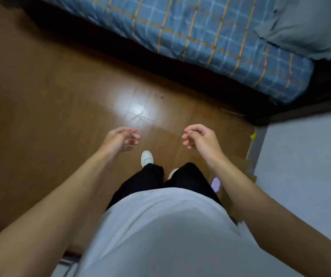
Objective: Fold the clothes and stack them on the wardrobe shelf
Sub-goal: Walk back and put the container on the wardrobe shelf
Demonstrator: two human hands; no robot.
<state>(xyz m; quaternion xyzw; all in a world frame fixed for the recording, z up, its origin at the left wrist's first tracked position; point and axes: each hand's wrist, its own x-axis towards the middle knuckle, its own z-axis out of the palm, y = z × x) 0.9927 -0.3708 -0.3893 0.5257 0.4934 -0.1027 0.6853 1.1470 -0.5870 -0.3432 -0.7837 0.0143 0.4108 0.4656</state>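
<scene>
left hand (120,139) and right hand (200,138) hung loosely curled, holding nothing, above wooden floor (40,116). grey fabric (304,25), garment or pillow unclear, lay on blue checked bed (200,27), well apart from hands.

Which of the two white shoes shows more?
The left shoe: it sticks out ahead of the black trouser leg, while the right shoe is almost hidden under its own.

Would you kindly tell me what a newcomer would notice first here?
The left hand and right hand hang loosely curled and empty over the brown floor at centre. A blue checked bedcover crosses the top, a grey pillow at its right end. A bright glare lies on the floor beyond the hands.
</scene>
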